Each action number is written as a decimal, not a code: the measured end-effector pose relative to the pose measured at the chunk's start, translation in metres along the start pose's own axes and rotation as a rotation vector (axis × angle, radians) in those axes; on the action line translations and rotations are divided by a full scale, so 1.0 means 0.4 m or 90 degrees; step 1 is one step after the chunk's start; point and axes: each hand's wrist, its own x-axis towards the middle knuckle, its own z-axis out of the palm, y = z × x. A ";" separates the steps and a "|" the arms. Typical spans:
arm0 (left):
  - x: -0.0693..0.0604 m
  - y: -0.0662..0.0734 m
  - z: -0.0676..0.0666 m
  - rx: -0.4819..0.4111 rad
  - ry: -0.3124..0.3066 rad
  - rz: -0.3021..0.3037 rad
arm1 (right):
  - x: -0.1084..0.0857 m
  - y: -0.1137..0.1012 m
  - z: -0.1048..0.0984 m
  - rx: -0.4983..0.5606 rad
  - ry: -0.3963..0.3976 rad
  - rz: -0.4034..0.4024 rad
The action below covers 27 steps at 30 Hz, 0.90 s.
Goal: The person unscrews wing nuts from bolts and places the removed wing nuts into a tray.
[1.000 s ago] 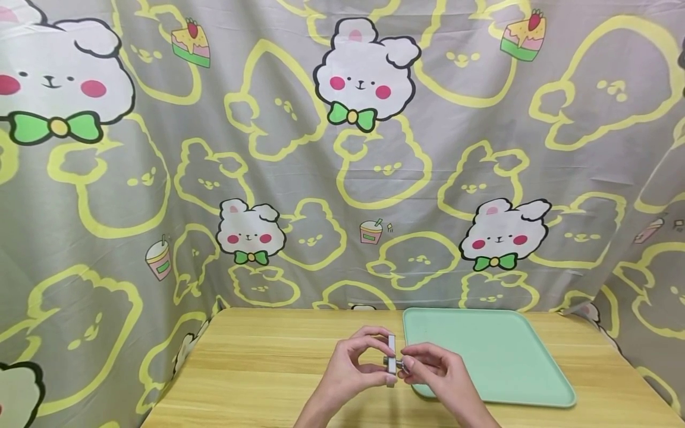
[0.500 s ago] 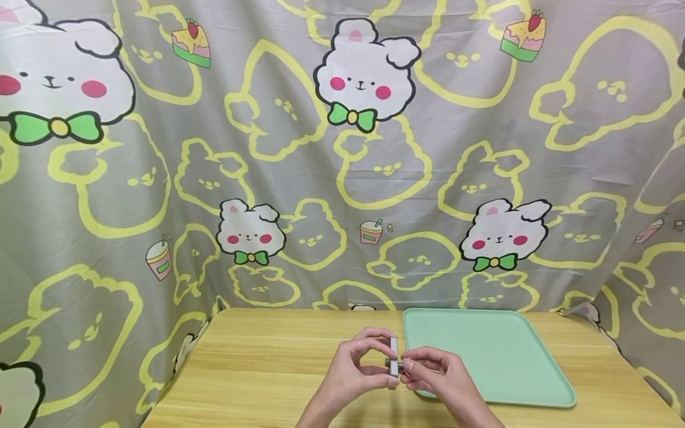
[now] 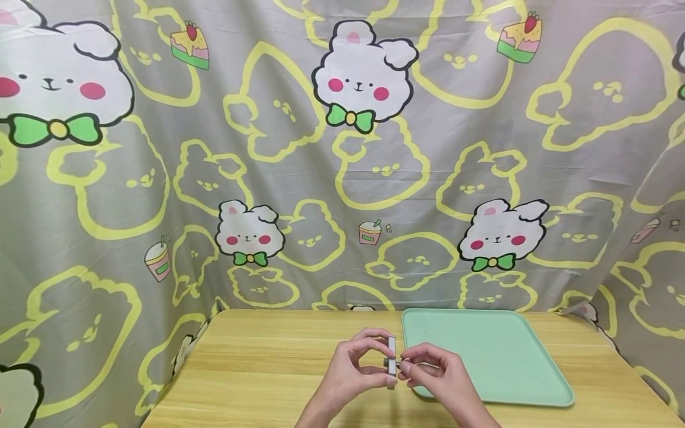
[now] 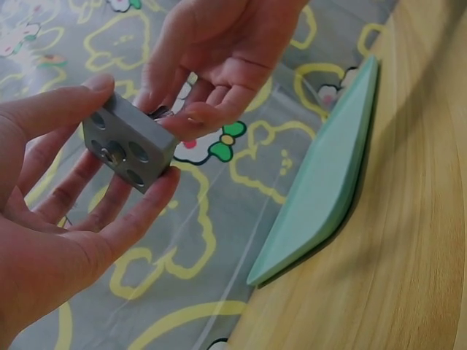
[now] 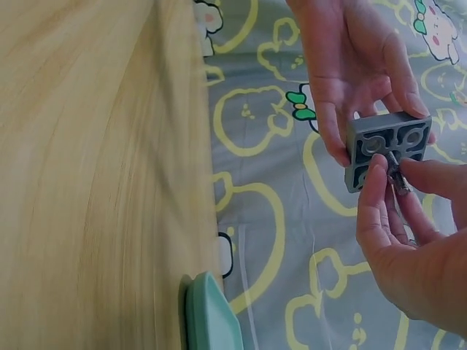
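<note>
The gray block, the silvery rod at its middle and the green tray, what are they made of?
The gray block looks like dull molded plastic: matte, with rounded hollows, though painted metal is possible. The silvery rod seems to be metal, from its bright glints. The green tray is probably smooth plastic, judging by its even color and rounded rim.

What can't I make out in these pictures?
Head view: holes in the gray block, which stands edge-on.
Head view: the end of the metal bolt behind fingers of the right hand.
Right wrist view: most of the green tray, cut off by the bottom edge.
Left wrist view: the left hand's wrist, beyond the left edge.
</note>
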 end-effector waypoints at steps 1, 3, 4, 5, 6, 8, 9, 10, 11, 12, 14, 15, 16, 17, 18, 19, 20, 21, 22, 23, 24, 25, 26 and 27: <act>0.000 0.000 -0.001 -0.001 0.000 0.002 | -0.001 0.000 0.002 -0.009 0.005 -0.009; 0.002 -0.001 -0.002 -0.008 -0.002 0.013 | -0.004 -0.001 0.007 -0.034 0.016 -0.035; 0.002 -0.001 -0.003 -0.010 -0.002 0.019 | -0.005 0.000 0.009 -0.048 0.022 -0.050; 0.003 -0.001 -0.003 -0.013 -0.003 0.025 | -0.006 0.001 0.012 -0.062 0.027 -0.070; 0.003 -0.001 -0.004 -0.016 -0.005 0.031 | -0.006 0.002 0.014 -0.079 0.033 -0.092; 0.003 -0.001 -0.006 -0.020 -0.007 0.039 | -0.007 0.006 0.019 -0.109 0.047 -0.140; 0.003 -0.001 -0.007 -0.022 -0.008 0.042 | -0.007 0.008 0.021 -0.125 0.053 -0.166; 0.003 -0.001 -0.007 -0.024 -0.008 0.043 | -0.007 0.011 0.023 -0.138 0.059 -0.192; 0.004 0.000 -0.008 -0.024 -0.009 0.044 | -0.007 0.015 0.025 -0.153 0.065 -0.218; 0.004 0.000 -0.009 -0.025 -0.009 0.044 | -0.007 0.017 0.027 -0.162 0.070 -0.240; 0.005 0.000 -0.010 -0.027 -0.008 0.042 | -0.007 0.022 0.028 -0.177 0.075 -0.285; 0.005 0.000 -0.010 -0.027 -0.008 0.041 | -0.006 0.025 0.028 -0.186 0.075 -0.310; 0.005 0.000 -0.011 -0.027 -0.006 0.038 | -0.005 0.027 0.028 -0.192 0.074 -0.337; 0.005 0.000 -0.011 -0.028 -0.005 0.036 | -0.005 0.029 0.027 -0.200 0.070 -0.359; 0.005 0.000 -0.011 -0.029 -0.005 0.034 | -0.004 0.032 0.026 -0.209 0.066 -0.384; 0.005 0.000 -0.012 -0.029 -0.004 0.032 | -0.002 0.035 0.024 -0.225 0.063 -0.413; 0.004 0.000 -0.013 -0.029 -0.003 0.031 | -0.001 0.037 0.023 -0.244 0.063 -0.441; 0.004 -0.001 -0.013 -0.029 -0.003 0.031 | 0.002 0.041 0.022 -0.260 0.062 -0.472; 0.003 -0.001 -0.014 -0.030 -0.003 0.030 | 0.004 0.043 0.022 -0.276 0.064 -0.498; 0.002 -0.001 -0.015 -0.030 -0.003 0.030 | 0.006 0.044 0.021 -0.290 0.066 -0.521; 0.001 -0.001 -0.015 -0.030 -0.002 0.030 | 0.009 0.046 0.022 -0.304 0.070 -0.552; 0.000 -0.001 -0.016 -0.029 -0.002 0.030 | 0.012 0.047 0.022 -0.317 0.077 -0.578; -0.001 0.000 -0.016 -0.030 -0.001 0.030 | 0.015 0.048 0.022 -0.326 0.080 -0.601; -0.001 0.000 -0.016 -0.031 -0.001 0.029 | 0.017 0.049 0.023 -0.334 0.081 -0.623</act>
